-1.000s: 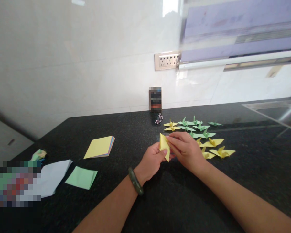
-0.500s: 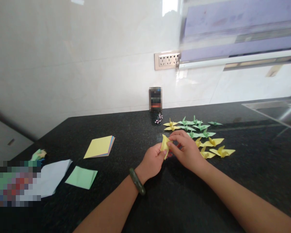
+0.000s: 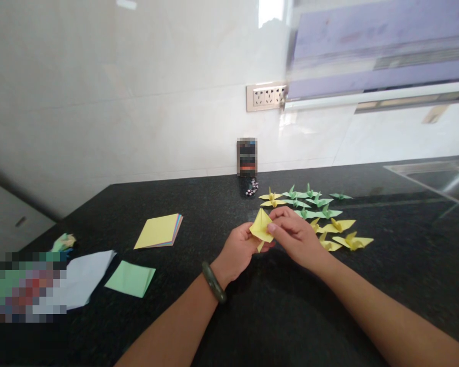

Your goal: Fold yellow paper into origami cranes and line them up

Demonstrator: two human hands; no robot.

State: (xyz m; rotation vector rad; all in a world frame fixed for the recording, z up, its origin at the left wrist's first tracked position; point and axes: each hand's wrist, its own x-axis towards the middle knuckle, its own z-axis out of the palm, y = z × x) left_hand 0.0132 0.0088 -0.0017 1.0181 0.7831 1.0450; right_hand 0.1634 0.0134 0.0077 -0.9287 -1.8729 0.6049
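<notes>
A partly folded yellow origami paper [image 3: 261, 226] is held up over the dark counter between my two hands. My left hand [image 3: 240, 251], with a dark green bangle [image 3: 214, 283] on its wrist, grips it from the left and below; some of its fingers are hidden behind the paper. My right hand [image 3: 296, 236] pinches its right edge, thumb in front. Just beyond and to the right of my right hand lie several green paper cranes [image 3: 316, 200] and several yellow paper cranes [image 3: 354, 240].
A stack of coloured paper squares [image 3: 158, 230], yellow on top, lies to the left. Nearer are a folded green paper [image 3: 130, 278] and white sheets [image 3: 87, 278]. A blurred dark box [image 3: 247, 157] leans by the wall near a beaded string [image 3: 252, 187]. A sink [image 3: 443, 176] is at far right.
The yellow paper has turned from nearly edge-on to show a broad, kite-like face toward me. My right thumb has come onto its front. Both hands keep their hold.
</notes>
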